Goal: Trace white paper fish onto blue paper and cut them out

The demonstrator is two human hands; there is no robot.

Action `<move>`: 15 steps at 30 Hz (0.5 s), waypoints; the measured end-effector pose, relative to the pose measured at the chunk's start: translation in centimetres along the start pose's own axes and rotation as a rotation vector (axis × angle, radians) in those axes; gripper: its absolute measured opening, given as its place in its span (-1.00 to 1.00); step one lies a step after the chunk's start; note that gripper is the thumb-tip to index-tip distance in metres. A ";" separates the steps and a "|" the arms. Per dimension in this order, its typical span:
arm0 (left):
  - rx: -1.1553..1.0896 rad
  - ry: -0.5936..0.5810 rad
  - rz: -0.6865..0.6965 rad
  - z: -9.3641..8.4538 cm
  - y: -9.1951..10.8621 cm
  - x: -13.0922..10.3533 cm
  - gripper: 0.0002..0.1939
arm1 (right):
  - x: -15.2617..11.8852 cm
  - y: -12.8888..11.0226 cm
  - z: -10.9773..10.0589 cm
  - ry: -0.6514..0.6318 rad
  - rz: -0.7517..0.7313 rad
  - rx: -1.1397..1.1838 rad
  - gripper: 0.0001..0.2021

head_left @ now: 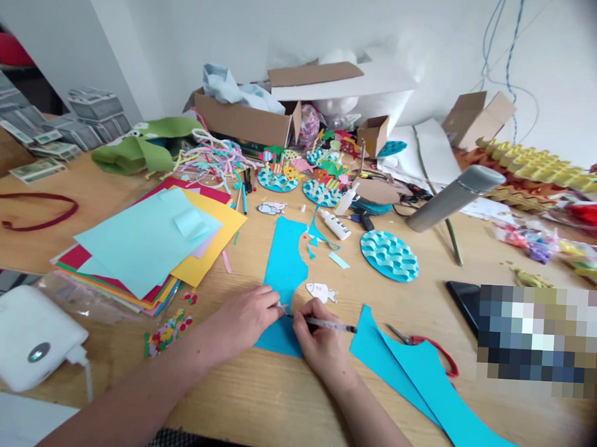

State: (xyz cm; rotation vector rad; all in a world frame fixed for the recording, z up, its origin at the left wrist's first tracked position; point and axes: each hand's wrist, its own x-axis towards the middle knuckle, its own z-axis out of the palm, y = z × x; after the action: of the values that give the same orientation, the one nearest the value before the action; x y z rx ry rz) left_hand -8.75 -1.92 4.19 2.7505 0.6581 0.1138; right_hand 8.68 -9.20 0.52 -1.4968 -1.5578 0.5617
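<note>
A cut piece of blue paper (285,253) lies in front of me on the wooden table. My right hand (321,335) is closed round a dark, thin pen (340,326), its tip over the paper. Beside it, my left hand (247,317) rests on the paper with its fingers together, at a small pale piece (281,305) near the pen tip. What the left fingers grip is partly hidden. A white paper fish (321,291) lies just beyond my right hand. More blue paper (401,369) and red-handled scissors (442,351) are to the right.
Stacked coloured paper (147,242) and a white power bank (27,339) are on the left. Ahead are glue bottles (336,225), a wavy blue disc (389,255) and decorated discs (277,178). A grey flask (454,198) and a phone (461,305) stand or lie at right.
</note>
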 end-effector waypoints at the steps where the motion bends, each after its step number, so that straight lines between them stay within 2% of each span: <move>1: 0.002 -0.001 -0.002 0.0 0.0 0.0 -0.73 | 0.0 0.0 0.0 0.001 0.002 0.001 -0.80; 15: 0.027 0.026 0.014 -0.1 0.2 0.0 -0.75 | 0.1 -0.2 0.0 0.019 0.008 0.000 -0.79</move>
State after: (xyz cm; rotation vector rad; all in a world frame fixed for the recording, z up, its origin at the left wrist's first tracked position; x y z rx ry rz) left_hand -8.64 -2.07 4.35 2.7837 0.6523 0.1451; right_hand 8.58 -9.17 0.70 -1.5051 -1.5383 0.5507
